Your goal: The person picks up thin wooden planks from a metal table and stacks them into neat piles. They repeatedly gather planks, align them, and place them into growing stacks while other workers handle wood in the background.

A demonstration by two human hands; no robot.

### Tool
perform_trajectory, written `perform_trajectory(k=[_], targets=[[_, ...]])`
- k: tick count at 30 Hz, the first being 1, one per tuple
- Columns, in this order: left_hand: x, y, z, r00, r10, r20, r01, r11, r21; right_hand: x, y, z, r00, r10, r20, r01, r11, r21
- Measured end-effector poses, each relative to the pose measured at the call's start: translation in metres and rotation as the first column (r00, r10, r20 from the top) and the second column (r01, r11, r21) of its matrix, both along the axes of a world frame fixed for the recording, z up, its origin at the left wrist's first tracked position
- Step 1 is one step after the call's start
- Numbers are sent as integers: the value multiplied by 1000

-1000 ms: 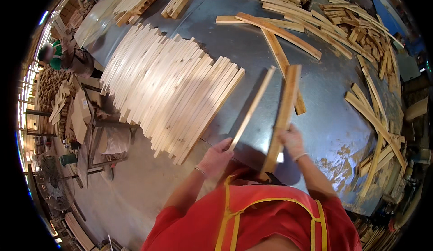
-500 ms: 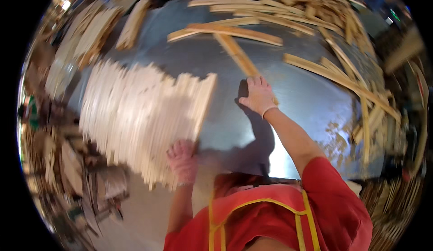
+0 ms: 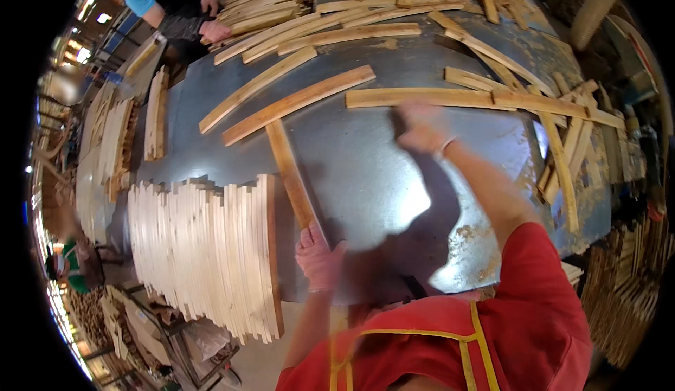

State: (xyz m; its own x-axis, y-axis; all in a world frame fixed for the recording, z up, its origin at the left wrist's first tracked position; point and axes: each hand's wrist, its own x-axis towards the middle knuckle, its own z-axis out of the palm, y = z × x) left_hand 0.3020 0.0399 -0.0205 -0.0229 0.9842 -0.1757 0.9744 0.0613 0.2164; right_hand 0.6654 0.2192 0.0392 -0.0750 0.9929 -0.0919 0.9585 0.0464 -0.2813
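Observation:
My left hand [image 3: 318,259], in a thin pale glove, is closed around the near end of a wooden slat [image 3: 287,166]. That slat points away from me, and its far end meets a second slat [image 3: 302,104] lying crosswise. Just left of it, narrow pale strips [image 3: 204,243] lie side by side in a wide, uneven-ended panel. My right hand [image 3: 424,127], smeared by motion, is at the lower edge of a long slat [image 3: 401,98] farther off. Its fingers are too blurred to show whether they grip that slat.
Loose slats [image 3: 351,36] cover the far side of the metal table [image 3: 365,173]; more lie crossed [image 3: 562,145] at the right. A co-worker's hand [image 3: 214,31] rests by a stack of boards [image 3: 271,4] at the far left. Sawdust [image 3: 478,250] dusts the near right.
My left hand has gone from the panel's edge to the slat's near end. My right hand has left that slat and moved to the long one farther off. The view has shifted.

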Motion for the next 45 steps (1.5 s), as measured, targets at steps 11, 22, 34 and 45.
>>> perform_trajectory(k=[11,22,34,45], targets=[[-43,4,7,728,364,580,-203,924,-324,119,-41,-2,965,30,260,125,819,-560],[-79,-128,-8,416,425,804,-65,896,-440,-145,-241,-81,744,-152,-650,-383,700,-602],[-130,-49,19,999,-28,-26,34,961,274,-343,-194,-29,592,317,-741,-804,293,-517],[-156,-26,13,997,-50,-61,67,942,328,-192,89,-40,959,260,-116,-267,962,-52]])
